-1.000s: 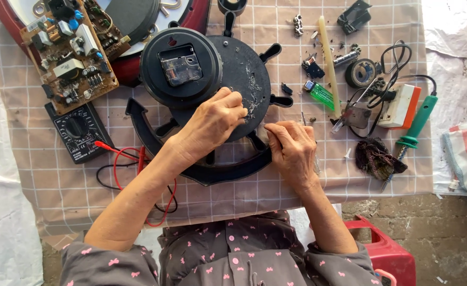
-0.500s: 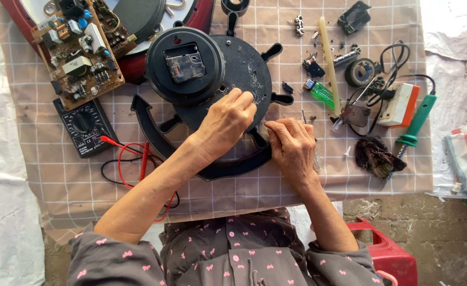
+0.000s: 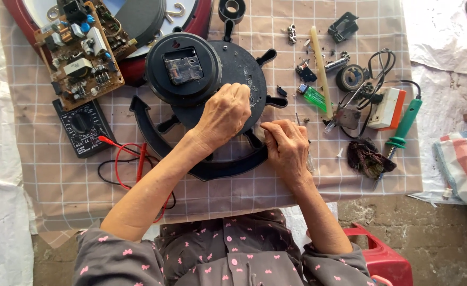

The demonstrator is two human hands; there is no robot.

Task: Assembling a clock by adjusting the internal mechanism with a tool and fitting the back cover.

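Both hands rest mid-frame on a black wheel-shaped wall clock (image 3: 228, 79) lying face down: the left hand (image 3: 224, 114) cupped over its back, the right hand (image 3: 286, 148) pinching at the rim, fingers bunched tight. Its square movement (image 3: 183, 64) shows upper left.

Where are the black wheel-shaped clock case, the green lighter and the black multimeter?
black wheel-shaped clock case (image 3: 233, 66): head view, on its flat back beside the round housing.
green lighter (image 3: 314, 98): head view, on the middle of its green body.
black multimeter (image 3: 81, 127): head view, near its round dial.
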